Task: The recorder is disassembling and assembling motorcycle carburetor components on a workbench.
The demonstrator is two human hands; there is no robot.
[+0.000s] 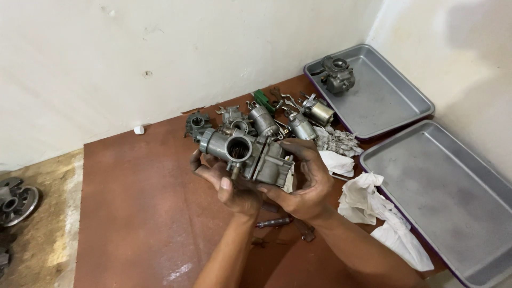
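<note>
Seen from above, a person's two bare hands hold a grey metal carburettor [246, 154] over a reddish-brown floor mat [138, 213] laid against a pale wall [160, 53]. The left hand [226, 184] cups the part from below, its thumb lying across the underside, while the right hand [306, 184] clamps the right side of the body, fingers curled over the top edge; the hands meet beneath the piece, both closed on it. The carburettor's round open bore faces the camera. Just behind it on the mat lies a cluster of similar carburettor bodies and small metal parts [266, 120], with a green-handled tool [263, 100] and a few wrenches [285, 98] among them. Crumpled white rags [373, 208] lie to the right of the hands, partly overlapping the near metal tray [453, 202], whose purple-edged rim touches the mat. A second metal tray [384, 101] sits farther back in the corner and holds one more carburettor [337, 74] near its far end. On the mat under the wrists rests a dark tool [274, 221], partly hidden. At the far left, off the mat on bare concrete, lies a round metal clutch-like part [15, 202]. A small white cap [138, 129] sits at the foot of the wall.
</note>
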